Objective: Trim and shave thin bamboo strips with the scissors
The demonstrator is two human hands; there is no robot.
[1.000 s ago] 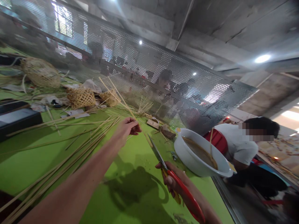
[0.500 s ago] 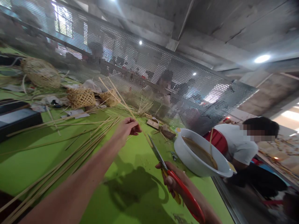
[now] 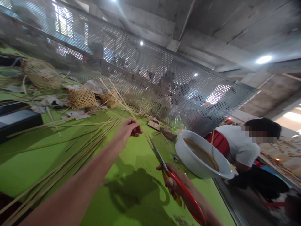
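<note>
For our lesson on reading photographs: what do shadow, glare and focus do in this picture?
In the head view, a dark shadow lies on the green table left of the scissors; in the head view, the ceiling light at upper right glares white; in the head view, what lies behind the perforated screen looks hazy, and pixel blocks hide part of the person at right.

pale strip [image 3: 129,110]: thin, slanted, lower end beside blades | scissors [image 3: 175,177]: red-handled, slanted
</note>
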